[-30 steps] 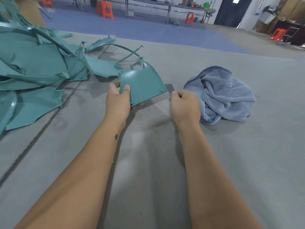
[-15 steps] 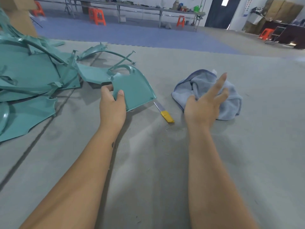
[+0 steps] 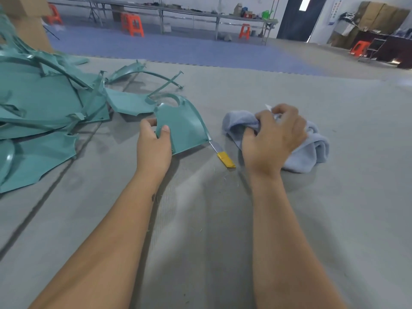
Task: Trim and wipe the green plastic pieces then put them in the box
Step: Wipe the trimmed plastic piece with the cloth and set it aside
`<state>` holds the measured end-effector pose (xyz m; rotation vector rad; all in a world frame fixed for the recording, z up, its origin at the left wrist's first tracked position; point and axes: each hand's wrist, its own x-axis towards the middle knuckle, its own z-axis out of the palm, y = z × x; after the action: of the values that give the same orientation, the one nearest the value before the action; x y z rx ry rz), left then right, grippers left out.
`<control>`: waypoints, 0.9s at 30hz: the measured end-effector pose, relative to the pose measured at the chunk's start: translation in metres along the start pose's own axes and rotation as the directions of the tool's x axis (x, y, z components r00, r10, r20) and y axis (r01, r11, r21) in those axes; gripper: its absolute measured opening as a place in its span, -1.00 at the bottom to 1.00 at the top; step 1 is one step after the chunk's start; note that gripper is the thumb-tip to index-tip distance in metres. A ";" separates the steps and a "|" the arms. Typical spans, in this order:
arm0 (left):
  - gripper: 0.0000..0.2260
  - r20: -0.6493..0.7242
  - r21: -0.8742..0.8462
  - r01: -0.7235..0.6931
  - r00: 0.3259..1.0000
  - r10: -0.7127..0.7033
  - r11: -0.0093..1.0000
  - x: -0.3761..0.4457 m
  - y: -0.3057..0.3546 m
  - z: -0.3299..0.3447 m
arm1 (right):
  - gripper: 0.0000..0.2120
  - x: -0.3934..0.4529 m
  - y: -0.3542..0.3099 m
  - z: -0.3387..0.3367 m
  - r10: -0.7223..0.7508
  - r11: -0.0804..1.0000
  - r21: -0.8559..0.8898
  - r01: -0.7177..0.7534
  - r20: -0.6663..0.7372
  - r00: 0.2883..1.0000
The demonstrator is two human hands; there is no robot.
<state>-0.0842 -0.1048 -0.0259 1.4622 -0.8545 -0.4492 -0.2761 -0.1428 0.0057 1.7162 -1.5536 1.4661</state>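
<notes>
My left hand [image 3: 153, 146] grips a curved green plastic piece [image 3: 181, 128] by its near edge, thumb on top, holding it tilted just above the grey mat. My right hand [image 3: 274, 137] is curled over a crumpled light-blue cloth [image 3: 312, 148] and grips a fold of it. A yellow-handled knife [image 3: 224, 156] lies on the mat between the two hands, its blade pointing at the piece's corner. A heap of more green plastic pieces [image 3: 44, 103] lies at the left.
A cardboard box [image 3: 29, 21] stands behind the heap at the far left. The grey mat [image 3: 200, 219] spreads under my arms, with thin plastic shavings near the knife. Long tables and orange stools [image 3: 132, 24] stand far back on blue flooring.
My right hand let go of the knife, which now lies on the mat, then moved right and closed on the cloth. My left hand kept hold of the green piece.
</notes>
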 end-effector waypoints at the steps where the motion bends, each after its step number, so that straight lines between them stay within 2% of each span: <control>1: -0.91 -0.008 -0.006 -0.012 1.000 0.012 1.000 0.000 0.001 0.000 | -0.99 0.002 -0.005 -0.001 -0.048 0.994 0.095 0.048 0.006 0.999; 3: -0.90 -0.018 -0.027 -0.041 0.999 0.040 0.999 -0.003 0.004 0.000 | -0.87 0.002 -0.017 -0.004 -0.028 0.953 0.302 -0.006 0.109 0.994; 6: -0.86 -0.008 -0.073 -0.049 0.999 0.048 0.996 -0.006 0.009 0.002 | -0.77 -0.004 -0.041 -0.005 0.113 0.879 0.420 -0.225 0.275 0.955; 8: -0.84 0.018 -0.180 0.006 1.000 -0.003 0.984 -0.008 0.014 0.004 | -0.69 -0.009 -0.054 0.000 0.207 0.742 0.546 -0.389 0.365 0.908; 9: -0.83 0.039 -0.295 0.057 0.998 -0.047 0.954 -0.009 0.017 0.005 | -0.67 -0.010 -0.059 0.001 0.206 0.650 0.617 -0.444 0.419 0.884; 10: -0.82 0.073 -0.440 0.117 0.993 -0.094 0.890 -0.010 0.019 0.006 | -0.68 -0.012 -0.064 0.001 0.160 0.581 0.667 -0.466 0.468 0.869; 12: -0.80 0.159 -0.682 0.223 0.975 -0.157 0.697 -0.012 0.025 0.008 | -0.73 -0.021 -0.070 0.004 -0.035 0.550 0.726 -0.412 0.513 0.858; 13: -0.78 0.188 -0.745 0.252 0.968 -0.168 0.618 -0.012 0.026 0.008 | -0.74 -0.026 -0.073 0.005 -0.130 0.570 0.731 -0.375 0.531 0.837; 15: -0.73 0.204 -0.800 0.270 0.962 -0.180 0.536 -0.011 0.027 0.007 | -0.69 -0.032 -0.076 0.007 -0.258 0.604 0.717 -0.350 0.591 0.765; 18: -0.75 0.162 -0.836 0.250 0.963 -0.215 0.488 -0.007 0.026 0.005 | -0.79 -0.029 -0.076 0.008 -0.300 0.473 0.642 -0.604 0.762 0.575; 19: -0.77 0.149 -0.861 0.231 0.966 -0.210 0.452 -0.005 0.026 0.005 | -0.81 -0.026 -0.075 0.009 -0.265 0.465 0.597 -0.654 0.798 0.541; 20: -0.77 0.140 -0.888 0.211 0.970 -0.198 0.407 -0.004 0.026 0.005 | -0.81 -0.026 -0.075 0.009 -0.209 0.479 0.573 -0.665 0.810 0.548; 22: -0.78 0.150 -0.923 0.204 0.972 -0.183 0.326 -0.003 0.027 0.006 | -0.87 -0.028 -0.074 0.012 -0.104 0.532 0.603 -0.594 0.743 0.661; 23: -0.78 0.168 -0.928 0.216 0.970 -0.179 0.303 -0.003 0.028 0.006 | -0.86 -0.030 -0.075 0.013 -0.041 0.541 0.597 -0.592 0.722 0.691; 25: -0.79 0.202 -0.922 0.238 0.968 -0.146 0.304 -0.005 0.030 0.006 | -0.76 -0.032 -0.077 0.016 0.037 0.557 0.556 -0.616 0.725 0.688; 27: -0.79 0.233 -0.897 0.250 0.968 -0.089 0.364 -0.010 0.032 0.009 | -0.62 -0.035 -0.077 0.020 0.069 0.570 0.510 -0.644 0.751 0.656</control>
<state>-0.1041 -0.1002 0.0016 0.4170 -0.3800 -1.0210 -0.1935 -0.1198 -0.0061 2.7789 -1.9118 2.0796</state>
